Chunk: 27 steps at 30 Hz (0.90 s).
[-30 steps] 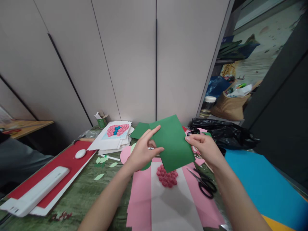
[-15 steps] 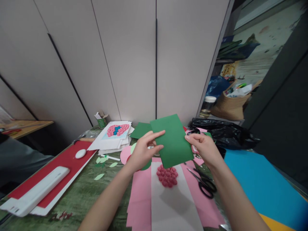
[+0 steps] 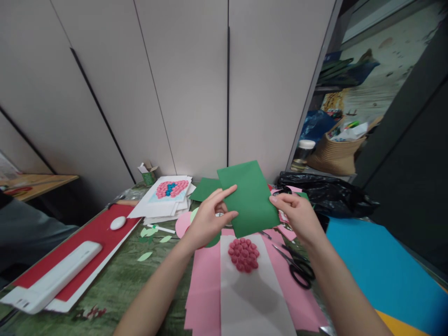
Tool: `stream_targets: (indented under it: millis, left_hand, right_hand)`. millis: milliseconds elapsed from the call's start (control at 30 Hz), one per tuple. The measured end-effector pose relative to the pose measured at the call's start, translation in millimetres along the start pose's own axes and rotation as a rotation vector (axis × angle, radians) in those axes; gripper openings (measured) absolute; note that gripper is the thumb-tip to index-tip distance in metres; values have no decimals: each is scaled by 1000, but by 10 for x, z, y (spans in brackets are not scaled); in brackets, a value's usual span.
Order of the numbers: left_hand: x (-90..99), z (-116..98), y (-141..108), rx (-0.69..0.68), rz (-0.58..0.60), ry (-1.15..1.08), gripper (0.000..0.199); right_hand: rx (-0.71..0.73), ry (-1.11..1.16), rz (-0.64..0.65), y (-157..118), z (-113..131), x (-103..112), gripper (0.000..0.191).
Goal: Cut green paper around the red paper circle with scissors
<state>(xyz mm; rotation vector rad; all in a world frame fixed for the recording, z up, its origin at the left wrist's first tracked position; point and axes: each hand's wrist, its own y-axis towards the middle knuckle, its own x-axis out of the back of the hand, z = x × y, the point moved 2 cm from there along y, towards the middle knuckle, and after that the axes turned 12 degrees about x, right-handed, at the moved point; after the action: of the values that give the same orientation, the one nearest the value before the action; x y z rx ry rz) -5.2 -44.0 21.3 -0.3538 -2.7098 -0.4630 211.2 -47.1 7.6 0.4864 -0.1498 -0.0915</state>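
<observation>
A green paper sheet (image 3: 249, 198) is held up between both hands, above the table. My left hand (image 3: 212, 215) is at its left side, index finger and thumb against the edge. My right hand (image 3: 297, 212) pinches the right edge between thumb and fingers. Below the sheet, a cluster of dark pink balls (image 3: 243, 255) sits on a white paper strip (image 3: 257, 303), which lies over pink paper (image 3: 205, 289). Black-handled scissors (image 3: 299, 270) rest on the pink paper at the right.
At left are a white device (image 3: 65, 275) on red paper (image 3: 84, 238), leaf cutouts (image 3: 144, 256) and a pink-and-blue picture (image 3: 171, 189). Blue paper (image 3: 378, 261) and a black plastic bag (image 3: 325, 193) lie at right. A woven basket (image 3: 334, 154) stands behind.
The green sheet has tilted slightly, its lower edge now higher and showing more of the scissors and the pink ball cluster. Both hands keep nearly the same places.
</observation>
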Motion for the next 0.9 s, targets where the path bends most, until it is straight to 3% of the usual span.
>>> stream_targets:
  millis: [367, 567, 900]
  left_hand:
    - [-13, -9, -4, 37, 12, -3, 59]
    - [-7, -2, -2, 46, -6, 4, 58]
    - [-15, -5, -15, 79, 10, -43, 60]
  right_hand:
    - [33, -59, -77, -8, 0, -6, 24]
    - [31, -32, -6, 3, 8, 0, 24]
    - [40, -77, -50, -8, 12, 7, 23]
